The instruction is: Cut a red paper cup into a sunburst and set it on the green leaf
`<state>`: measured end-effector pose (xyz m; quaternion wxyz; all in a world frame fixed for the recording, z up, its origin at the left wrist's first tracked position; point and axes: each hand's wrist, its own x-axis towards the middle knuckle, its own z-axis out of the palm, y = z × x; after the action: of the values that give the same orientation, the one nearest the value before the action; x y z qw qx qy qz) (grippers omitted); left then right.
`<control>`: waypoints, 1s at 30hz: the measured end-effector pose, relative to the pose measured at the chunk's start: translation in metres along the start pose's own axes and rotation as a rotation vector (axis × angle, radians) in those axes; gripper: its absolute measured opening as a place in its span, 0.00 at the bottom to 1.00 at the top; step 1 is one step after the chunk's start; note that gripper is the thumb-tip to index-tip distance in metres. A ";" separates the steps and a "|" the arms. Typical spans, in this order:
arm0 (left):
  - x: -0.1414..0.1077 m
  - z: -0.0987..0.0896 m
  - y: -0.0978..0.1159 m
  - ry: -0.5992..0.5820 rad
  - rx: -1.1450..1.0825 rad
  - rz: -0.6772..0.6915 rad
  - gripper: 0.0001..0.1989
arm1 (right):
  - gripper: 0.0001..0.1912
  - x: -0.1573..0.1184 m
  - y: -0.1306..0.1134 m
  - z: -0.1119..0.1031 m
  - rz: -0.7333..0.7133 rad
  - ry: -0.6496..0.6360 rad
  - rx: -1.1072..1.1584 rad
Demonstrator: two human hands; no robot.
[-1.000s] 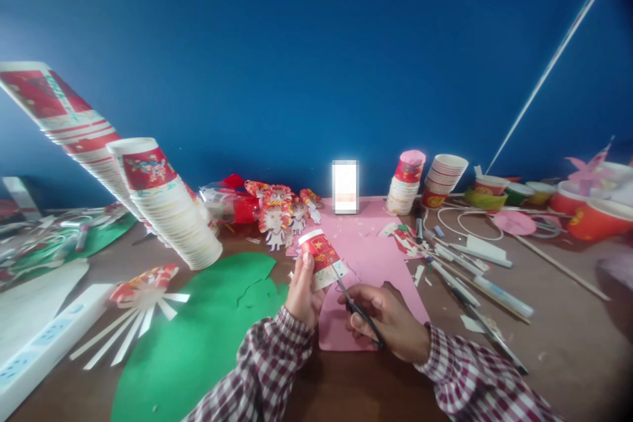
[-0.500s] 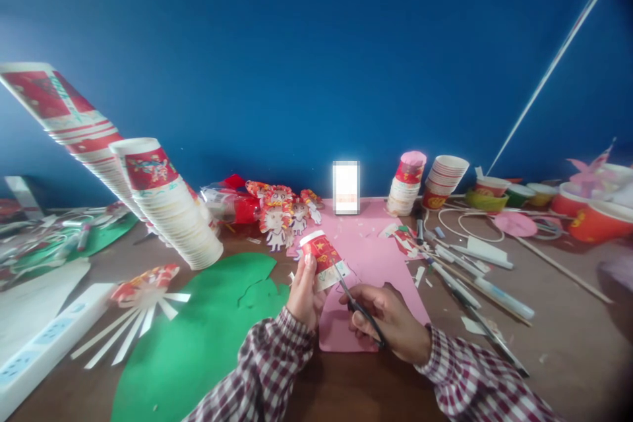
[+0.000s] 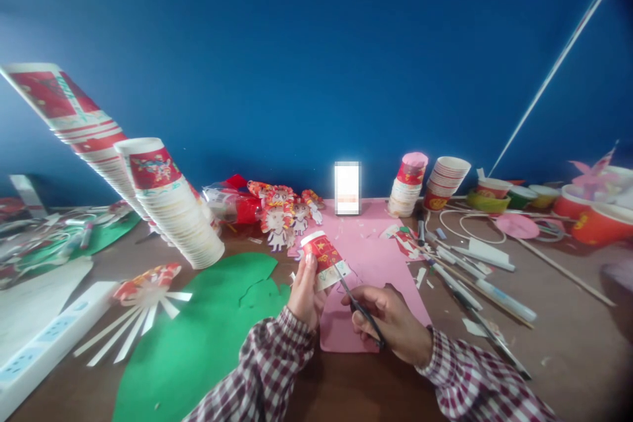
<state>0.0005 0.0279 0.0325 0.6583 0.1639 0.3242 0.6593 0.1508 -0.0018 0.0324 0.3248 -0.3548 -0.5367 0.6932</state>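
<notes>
Pinching one red-and-white paper cup [image 3: 322, 254], left hand [image 3: 303, 295] angles up; right hand [image 3: 393, 324] curls round one pair of black-handled metal scissors [image 3: 367, 318], blades beyond fingertips.

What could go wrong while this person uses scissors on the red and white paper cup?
The scissors might nick the left hand, which grips the paper cup close to the blades, its fingers partly hidden.
If the right hand slips, the cut could stray into the printed red part.
The tall cup stack might topple if bumped.
</notes>
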 end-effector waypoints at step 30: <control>0.004 -0.006 -0.002 0.023 0.032 -0.022 0.18 | 0.16 -0.002 -0.003 0.001 -0.003 0.082 -0.119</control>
<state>-0.0022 0.0300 0.0255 0.6590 0.1635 0.3441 0.6485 0.1511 -0.0034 0.0359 0.3257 -0.4007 -0.5637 0.6447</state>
